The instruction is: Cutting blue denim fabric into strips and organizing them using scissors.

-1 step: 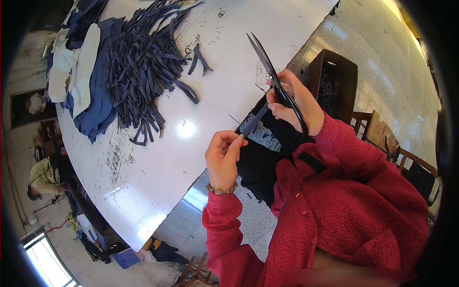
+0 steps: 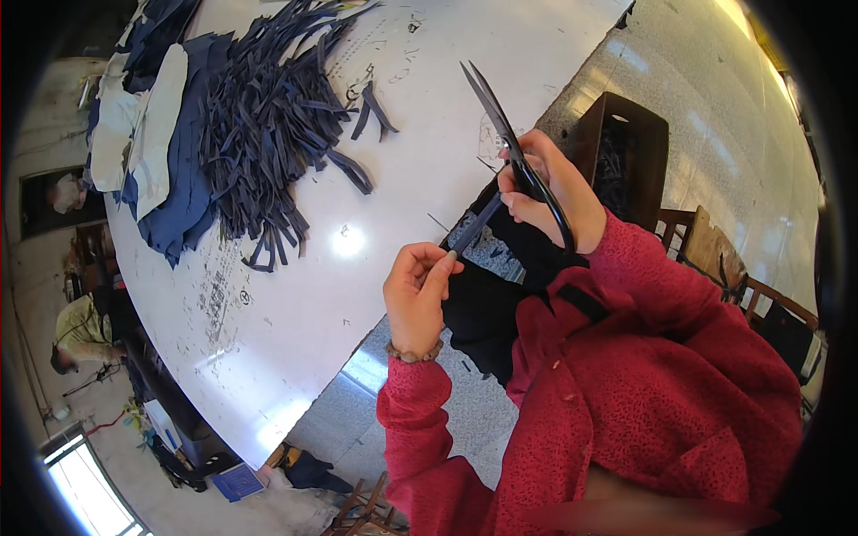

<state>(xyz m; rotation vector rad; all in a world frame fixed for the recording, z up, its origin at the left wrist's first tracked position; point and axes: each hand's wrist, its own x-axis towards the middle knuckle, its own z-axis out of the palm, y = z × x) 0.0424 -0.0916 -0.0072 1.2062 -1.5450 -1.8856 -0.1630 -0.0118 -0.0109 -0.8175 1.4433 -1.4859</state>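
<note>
Between my two hands a narrow dark-blue fabric strip (image 2: pixel 476 223) is stretched at the table's near edge. My left hand (image 2: pixel 420 290), a beaded bracelet (image 2: pixel 416 353) at its wrist, is closed and pinches the strip's lower end between thumb and fingertips. My right hand (image 2: pixel 559 192) is wrapped round large black-handled scissors (image 2: pixel 492 103), whose blades point up and away over the table, only slightly apart. The strip's upper end meets the right fingers; whether they grip it I cannot tell. Farther left lies a big heap of similar dark strips (image 2: pixel 268 134), with a few loose strips (image 2: pixel 371 112) beside it.
The white table (image 2: pixel 357 295) carries dark-blue cloth (image 2: pixel 192 152) and pale pattern-shaped pieces (image 2: pixel 161 134) left of the heap. A brown bin (image 2: pixel 652 152) holding dark scraps stands to my right, near a wooden chair (image 2: pixel 715 246). Another person (image 2: pixel 85 326) bends at the far left.
</note>
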